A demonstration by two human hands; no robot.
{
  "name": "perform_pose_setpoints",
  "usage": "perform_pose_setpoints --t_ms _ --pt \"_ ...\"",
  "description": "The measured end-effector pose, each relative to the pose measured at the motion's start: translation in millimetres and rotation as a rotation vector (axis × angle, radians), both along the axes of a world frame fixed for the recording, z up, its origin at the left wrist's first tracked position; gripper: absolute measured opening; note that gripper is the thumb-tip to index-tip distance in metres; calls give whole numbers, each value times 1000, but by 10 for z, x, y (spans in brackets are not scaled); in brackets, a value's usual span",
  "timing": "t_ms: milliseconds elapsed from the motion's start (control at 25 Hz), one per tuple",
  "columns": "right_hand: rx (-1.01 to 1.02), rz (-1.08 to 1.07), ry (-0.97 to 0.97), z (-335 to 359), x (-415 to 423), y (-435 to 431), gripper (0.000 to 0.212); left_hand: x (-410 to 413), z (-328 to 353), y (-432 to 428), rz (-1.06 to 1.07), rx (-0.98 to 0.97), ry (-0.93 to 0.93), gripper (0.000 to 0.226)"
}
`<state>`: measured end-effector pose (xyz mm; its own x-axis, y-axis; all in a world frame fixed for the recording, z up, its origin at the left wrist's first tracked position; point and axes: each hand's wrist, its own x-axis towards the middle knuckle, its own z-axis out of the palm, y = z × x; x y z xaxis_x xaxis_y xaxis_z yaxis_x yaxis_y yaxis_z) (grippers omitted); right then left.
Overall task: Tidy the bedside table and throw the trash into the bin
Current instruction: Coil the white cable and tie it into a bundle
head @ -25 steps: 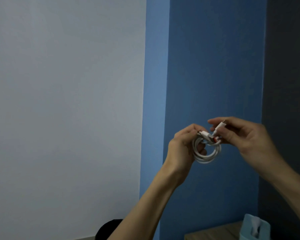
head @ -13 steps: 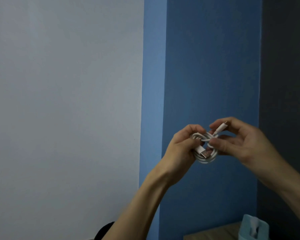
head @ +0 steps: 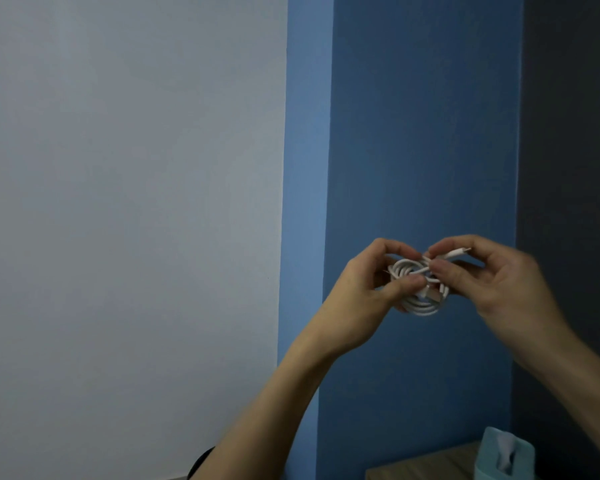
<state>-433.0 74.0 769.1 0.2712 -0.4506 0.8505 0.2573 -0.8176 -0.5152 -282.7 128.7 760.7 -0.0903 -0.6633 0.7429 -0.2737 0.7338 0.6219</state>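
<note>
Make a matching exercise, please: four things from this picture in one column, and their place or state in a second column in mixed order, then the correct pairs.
Things:
1. white cable
2. tissue box
3. left hand
4. right hand

Place or state:
A. stands on the wooden table at the lower right
B. wound into a coil, held up in the air
C. pinches the free end with the small plug
D. grips the coil on its left side

Pairs: 1-B, 2-A, 3-D, 4-C

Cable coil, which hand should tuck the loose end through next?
Right hand: it already pinches the free end by the plug, while the left hand grips the cable coil.
</note>
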Motion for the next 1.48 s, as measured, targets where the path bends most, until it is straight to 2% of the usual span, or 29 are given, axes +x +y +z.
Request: perform_pose_setpoints --t_ms 120,280,360,440,600,680,760,880,960,1040,1200,1280,1360,1440,1480 --pt "-11 -44 -2 -21 27 2 22 -26 13 28 20 32 -46 17" --pt "-55 -59 15 -47 54 6 52 -36 -43 10 20 83 -43 25" --pt "-42 -52 5 -55 73 9 49 -33 -56 13 -3 52 29 27" --pt "-23 -56 -10 -63 100 29 36 -22 -47 19 17 24 93 28" --pt "-53 -185 -28 -109 126 39 6 -34 -35 21 279 -125 18 32" --pt "-113 -269 -7 -139 144 47 20 -57 -30 31 454 -242 -73 26" --pt "-134 -281 -18 -162 183 84 24 -94 -40 30 600 -336 -154 21" --pt "-131 -272 -56 -157 211 95 26 -116 -62 10 738 -329 -193 16" --pt "-106 -236 -82 -146 198 82 26 -93 -58 9 609 -132 -102 14" --pt "-75 -196 -93 -156 199 95 24 -57 -50 -3 284 68 55 7" --pt "-111 -195 -84 -160 225 158 24 46 -64 21 -110 249 219 12" --pt "-82 -179 -89 -153 222 143 23 122 -91 21 -272 309 294 21" --pt "-57 -162 -94 -162 213 140 18 168 -136 21 -190 272 269 24" --pt "-27 -145 -95 -184 204 140 5 169 -169 -7 -32 207 223 19" --pt "-10 -143 -90 -191 195 145 7 161 -173 -9 36 172 185 14"
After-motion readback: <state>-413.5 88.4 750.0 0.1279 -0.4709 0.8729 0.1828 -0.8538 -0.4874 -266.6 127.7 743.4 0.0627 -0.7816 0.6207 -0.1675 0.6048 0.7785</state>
